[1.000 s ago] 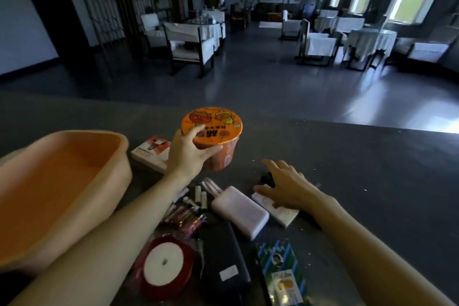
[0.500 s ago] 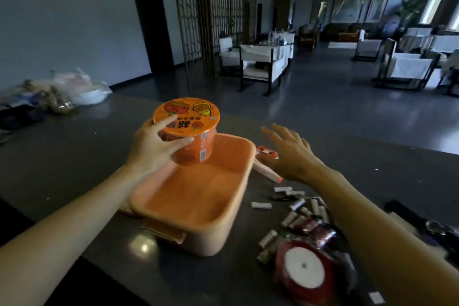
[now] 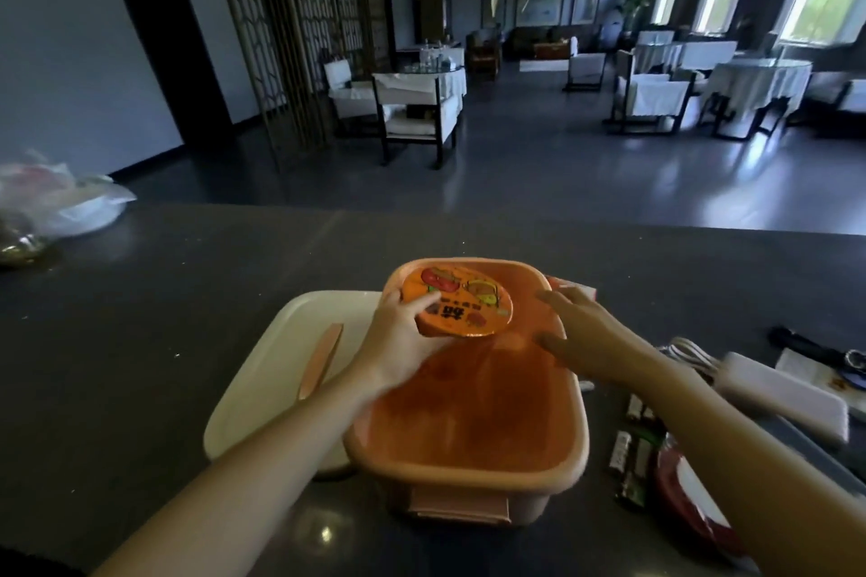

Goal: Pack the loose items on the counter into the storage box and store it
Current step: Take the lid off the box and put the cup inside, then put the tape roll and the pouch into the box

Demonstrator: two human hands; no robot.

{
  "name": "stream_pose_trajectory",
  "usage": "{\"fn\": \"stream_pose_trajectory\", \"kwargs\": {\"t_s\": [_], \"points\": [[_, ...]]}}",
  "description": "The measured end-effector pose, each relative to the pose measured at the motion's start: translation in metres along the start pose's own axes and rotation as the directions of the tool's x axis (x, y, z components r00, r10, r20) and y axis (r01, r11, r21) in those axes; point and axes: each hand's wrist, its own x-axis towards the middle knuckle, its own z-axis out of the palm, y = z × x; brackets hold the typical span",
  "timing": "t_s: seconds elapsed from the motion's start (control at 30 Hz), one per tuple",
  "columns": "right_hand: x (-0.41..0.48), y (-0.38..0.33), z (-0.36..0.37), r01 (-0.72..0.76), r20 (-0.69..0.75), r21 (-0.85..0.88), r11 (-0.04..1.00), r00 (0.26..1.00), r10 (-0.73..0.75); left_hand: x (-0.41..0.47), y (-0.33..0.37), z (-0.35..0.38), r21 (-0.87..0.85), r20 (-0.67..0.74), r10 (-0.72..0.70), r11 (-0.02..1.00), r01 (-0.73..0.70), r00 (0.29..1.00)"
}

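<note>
One item, the noodle cup (image 3: 457,301), had moved from above the counter (image 3: 187,276) into the far end of the storage box (image 3: 468,473) at frame centre, left hand (image 3: 398,333) clasping it, right hand (image 3: 581,328) spread open over the rim, so packing had begun.

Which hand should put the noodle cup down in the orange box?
Left. The left hand already grips the noodle cup over the orange box; the right hand is empty, at its rim.

Plastic bags (image 3: 70,206) at counter's far left, white-clothed dining tables (image 3: 761,82), chairs (image 3: 417,117), lattice screen (image 3: 300,38)
</note>
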Motion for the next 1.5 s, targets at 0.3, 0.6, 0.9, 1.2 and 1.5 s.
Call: {"fn": "stream_pose_trajectory", "kwargs": {"t_s": [0.3, 0.6, 0.9, 1.2, 1.5], "points": [[0.017, 0.006, 0.011, -0.054, 0.032, 0.008, 0.999, 0.998, 0.053, 0.036, -0.037, 0.001, 0.704, 0.155, 0.105, 0.685, -0.184, 0.982], [0.02, -0.007, 0.01, -0.018, 0.085, -0.111, 0.994, 0.996, 0.028, 0.053, -0.047, -0.003, 0.483, 0.232, -0.118, 0.876, -0.009, 0.966], [0.007, 0.006, 0.003, -0.025, -0.023, 0.025, 0.999, 0.999, 0.026, 0.056, -0.037, -0.005, 0.458, 0.275, -0.194, 0.887, 0.049, 0.942], [-0.053, 0.08, -0.036, -0.201, -0.113, -0.017, 0.979, 0.974, 0.198, 0.034, 0.055, 0.035, 0.261, 0.22, 0.258, 0.913, -0.312, 0.941], [-0.126, 0.19, -0.052, -0.278, -0.064, -0.005, 0.961, 0.959, 0.277, -0.003, 0.144, 0.139, 0.185, 0.429, 0.405, 0.836, -0.517, 0.808]]}}
